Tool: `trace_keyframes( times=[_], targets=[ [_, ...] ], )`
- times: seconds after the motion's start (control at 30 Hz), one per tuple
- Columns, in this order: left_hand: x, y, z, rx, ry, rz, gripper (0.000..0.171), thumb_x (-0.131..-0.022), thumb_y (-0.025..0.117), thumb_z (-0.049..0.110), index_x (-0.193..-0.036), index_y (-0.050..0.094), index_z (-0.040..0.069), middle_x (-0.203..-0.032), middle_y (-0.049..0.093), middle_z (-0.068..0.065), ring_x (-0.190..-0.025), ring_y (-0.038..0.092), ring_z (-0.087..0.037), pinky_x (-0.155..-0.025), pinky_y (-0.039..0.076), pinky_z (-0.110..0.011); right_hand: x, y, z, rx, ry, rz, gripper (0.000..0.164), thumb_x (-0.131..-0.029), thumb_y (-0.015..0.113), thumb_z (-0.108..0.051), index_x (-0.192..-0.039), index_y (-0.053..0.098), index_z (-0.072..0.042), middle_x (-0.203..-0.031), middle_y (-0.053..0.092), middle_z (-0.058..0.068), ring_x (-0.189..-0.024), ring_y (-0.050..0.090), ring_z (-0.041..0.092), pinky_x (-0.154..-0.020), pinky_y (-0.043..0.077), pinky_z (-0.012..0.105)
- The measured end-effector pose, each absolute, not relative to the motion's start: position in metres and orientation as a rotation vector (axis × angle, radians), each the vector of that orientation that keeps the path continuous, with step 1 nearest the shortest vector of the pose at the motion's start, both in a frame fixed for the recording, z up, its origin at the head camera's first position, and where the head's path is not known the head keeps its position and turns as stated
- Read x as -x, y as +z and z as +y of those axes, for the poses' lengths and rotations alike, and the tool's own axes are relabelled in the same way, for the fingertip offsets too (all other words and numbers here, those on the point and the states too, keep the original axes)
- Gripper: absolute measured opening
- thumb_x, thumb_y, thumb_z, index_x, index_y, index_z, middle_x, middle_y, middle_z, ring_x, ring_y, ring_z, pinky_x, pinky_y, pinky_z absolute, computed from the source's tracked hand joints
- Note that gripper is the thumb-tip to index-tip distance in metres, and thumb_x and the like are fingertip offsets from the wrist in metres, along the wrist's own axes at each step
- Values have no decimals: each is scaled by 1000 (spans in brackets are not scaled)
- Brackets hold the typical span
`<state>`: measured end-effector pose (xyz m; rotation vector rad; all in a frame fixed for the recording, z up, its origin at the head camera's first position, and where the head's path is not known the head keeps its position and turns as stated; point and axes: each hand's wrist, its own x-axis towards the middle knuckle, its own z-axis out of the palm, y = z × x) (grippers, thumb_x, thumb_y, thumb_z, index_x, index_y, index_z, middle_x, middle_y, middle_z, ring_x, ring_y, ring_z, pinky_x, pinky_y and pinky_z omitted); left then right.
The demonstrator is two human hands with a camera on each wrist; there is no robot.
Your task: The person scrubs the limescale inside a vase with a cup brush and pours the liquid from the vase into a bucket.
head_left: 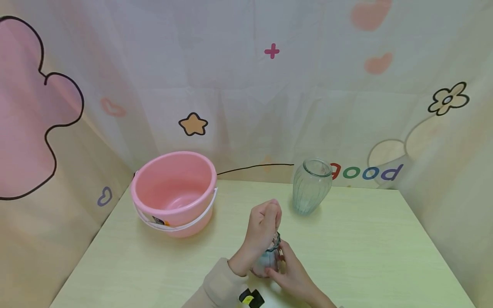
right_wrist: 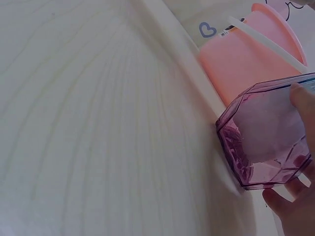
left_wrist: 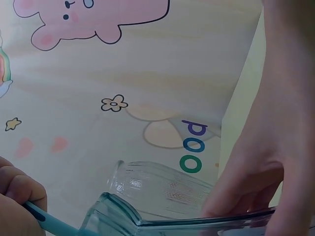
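My left hand (head_left: 263,222) is curled in a fist above a small faceted glass vase (head_left: 265,262). In the left wrist view its fingers grip a light blue handle (left_wrist: 58,227), which runs into the vase's bluish mouth. A pale, whitish mass (right_wrist: 268,123) shows through the purple lower part in the right wrist view; its kind is unclear. With thumb and fingers around the glass, my right hand (head_left: 292,273) holds the vase at its side. The vase leans, its mouth toward the left hand.
A pink bucket (head_left: 173,220) with a white handle stands at the back left of the pale table (head_left: 366,248). Behind my hands is a clear ribbed glass vase (head_left: 311,190). A printed curtain (head_left: 239,85) hangs along the back. A black and yellow piece (head_left: 251,298) lies near the left sleeve.
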<state>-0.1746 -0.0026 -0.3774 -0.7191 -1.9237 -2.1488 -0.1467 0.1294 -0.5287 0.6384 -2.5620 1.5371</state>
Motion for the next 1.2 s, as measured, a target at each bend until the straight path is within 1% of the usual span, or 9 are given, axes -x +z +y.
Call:
trace_keyframes(
  times=[0.13, 0.4, 0.5, 0.63, 0.73, 0.87, 1.07, 1.2],
  targets=[
    [167, -364, -4, 744, -2131, -1899, 33, -88, 32, 2, -56, 34, 8, -46, 29, 5, -41, 28, -9, -40, 21, -22, 147, -528, 129, -643, 1539, -2560, 70, -75, 72, -18, -132, 31, -22, -128, 42, -3, -108, 45, 14, -81, 46, 35],
    [181, -374, -3, 783, -2111, -1872, 33, -90, 31, 5, -57, 36, 9, -45, 29, 2, -39, 29, -13, -39, 22, -23, 147, -527, 130, -572, 1557, -2606, 70, -75, 73, -24, -131, 31, -23, -128, 41, -5, -106, 45, 14, -83, 46, 35],
    [183, -373, -3, 802, -2103, -1853, 34, -91, 30, 7, -58, 36, 10, -45, 29, 1, -39, 28, -13, -38, 21, -24, 147, -527, 129, -560, 1553, -2618, 70, -75, 73, -22, -131, 31, -22, -127, 42, -5, -106, 45, 14, -83, 46, 35],
    [184, -371, -3, 827, -2095, -1858, 34, -91, 30, 7, -58, 36, 10, -45, 29, 0, -39, 28, -14, -38, 21, -25, 147, -528, 129, -573, 1557, -2589, 69, -74, 74, -20, -130, 33, -18, -126, 43, -1, -107, 45, 15, -82, 46, 35],
    [184, -370, -2, 822, -2105, -1866, 34, -92, 30, 7, -58, 36, 9, -45, 29, -1, -39, 28, -16, -39, 21, -25, 148, -528, 127, -559, 1582, -2558, 70, -72, 75, -17, -129, 35, -14, -126, 44, 1, -107, 45, 15, -82, 47, 35],
    [183, -368, -1, 797, -2116, -1869, 34, -92, 31, 9, -58, 36, 8, -45, 29, -2, -39, 28, -16, -40, 21, -25, 148, -527, 126, -508, 1599, -2558, 72, -68, 77, -14, -128, 37, -14, -125, 45, 0, -107, 45, 15, -83, 46, 34],
    [181, -369, 0, 764, -2118, -1879, 37, -94, 32, 14, -58, 36, 7, -45, 28, -4, -39, 28, -16, -39, 20, -25, 148, -525, 125, -464, 1575, -2583, 70, -68, 78, -17, -125, 38, -14, -121, 46, -1, -106, 46, 15, -83, 46, 33],
    [183, -375, -1, 734, -2138, -1935, 41, -97, 31, 17, -58, 37, 6, -45, 30, -2, -40, 29, -15, -40, 21, -24, 148, -525, 124, -488, 1576, -2537, 69, -67, 78, -16, -124, 39, -14, -120, 47, -2, -105, 47, 15, -81, 48, 34]
  ],
)
